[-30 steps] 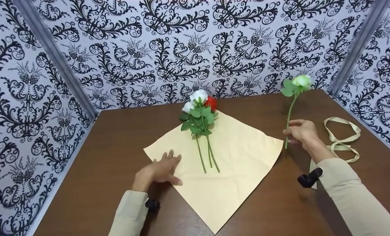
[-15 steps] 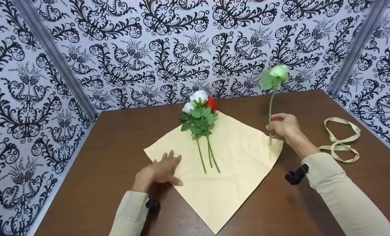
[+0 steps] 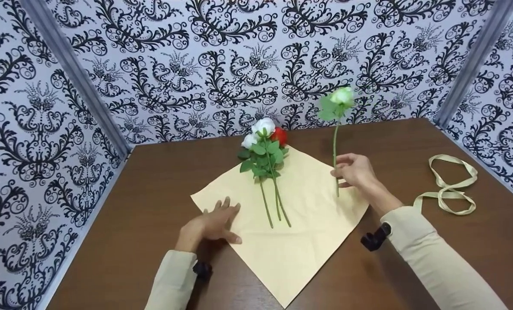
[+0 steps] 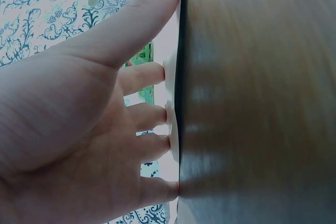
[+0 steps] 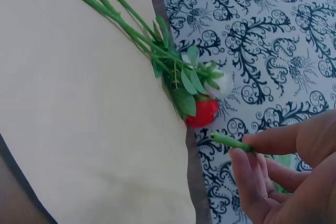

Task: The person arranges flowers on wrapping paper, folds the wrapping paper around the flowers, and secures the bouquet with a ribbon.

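My right hand (image 3: pixel 355 172) pinches the lower stem of a pale green-white rose (image 3: pixel 341 97), held upright over the right side of a cream wrapping sheet (image 3: pixel 299 258). In the right wrist view the cut end of its stem (image 5: pixel 228 141) pokes out between thumb and fingers. My left hand (image 3: pixel 215 221) lies with spread fingers on the sheet's left edge; its fingertips (image 4: pixel 157 145) press down there in the left wrist view. On the sheet's upper part lie two white roses (image 3: pixel 263 127) and a red rose (image 3: pixel 279 136), blooms toward the wall and stems toward me.
A loosely looped cream ribbon (image 3: pixel 452 189) lies on the brown table (image 3: pixel 144 189) at the right. A patterned wall (image 3: pixel 222 64) stands behind the table, with side panels at left and right. Each wrist wears a small black camera (image 3: pixel 374 237).
My right hand has carried the green-white rose leftward, from beside the sheet's right corner to above the sheet. The left hand and the lying roses have stayed in place.
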Tool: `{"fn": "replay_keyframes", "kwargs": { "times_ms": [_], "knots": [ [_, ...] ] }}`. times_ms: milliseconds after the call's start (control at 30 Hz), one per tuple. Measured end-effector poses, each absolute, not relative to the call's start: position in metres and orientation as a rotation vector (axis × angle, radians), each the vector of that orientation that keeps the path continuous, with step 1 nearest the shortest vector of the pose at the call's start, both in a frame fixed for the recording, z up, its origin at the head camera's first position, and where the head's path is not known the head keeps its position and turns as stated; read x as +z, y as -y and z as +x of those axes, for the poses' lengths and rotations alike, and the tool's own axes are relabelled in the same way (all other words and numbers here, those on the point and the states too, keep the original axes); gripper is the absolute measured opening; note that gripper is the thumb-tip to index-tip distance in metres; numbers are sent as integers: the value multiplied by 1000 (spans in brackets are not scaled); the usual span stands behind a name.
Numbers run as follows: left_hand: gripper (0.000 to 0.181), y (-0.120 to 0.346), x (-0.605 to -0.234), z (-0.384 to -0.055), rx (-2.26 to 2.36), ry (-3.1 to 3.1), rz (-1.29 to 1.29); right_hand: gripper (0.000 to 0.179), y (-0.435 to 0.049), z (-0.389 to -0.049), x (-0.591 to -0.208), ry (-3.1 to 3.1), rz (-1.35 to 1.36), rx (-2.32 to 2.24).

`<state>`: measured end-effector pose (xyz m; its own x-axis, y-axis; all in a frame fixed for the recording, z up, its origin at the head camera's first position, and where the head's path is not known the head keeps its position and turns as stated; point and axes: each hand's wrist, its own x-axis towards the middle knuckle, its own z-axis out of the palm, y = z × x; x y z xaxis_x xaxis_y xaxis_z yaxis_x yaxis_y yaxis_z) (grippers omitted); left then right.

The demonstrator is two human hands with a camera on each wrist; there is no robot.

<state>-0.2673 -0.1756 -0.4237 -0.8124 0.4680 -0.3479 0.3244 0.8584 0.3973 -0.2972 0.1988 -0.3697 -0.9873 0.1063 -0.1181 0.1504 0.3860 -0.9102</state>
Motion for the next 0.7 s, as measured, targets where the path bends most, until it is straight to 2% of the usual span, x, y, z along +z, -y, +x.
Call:
{"fn": "replay_keyframes", "kwargs": {
  "times_ms": [700],
  "knots": [
    [99,176,-422,-265,517,-2571,545,51,-153,-297,-398,-2550,178,-1694]
  ]
}}
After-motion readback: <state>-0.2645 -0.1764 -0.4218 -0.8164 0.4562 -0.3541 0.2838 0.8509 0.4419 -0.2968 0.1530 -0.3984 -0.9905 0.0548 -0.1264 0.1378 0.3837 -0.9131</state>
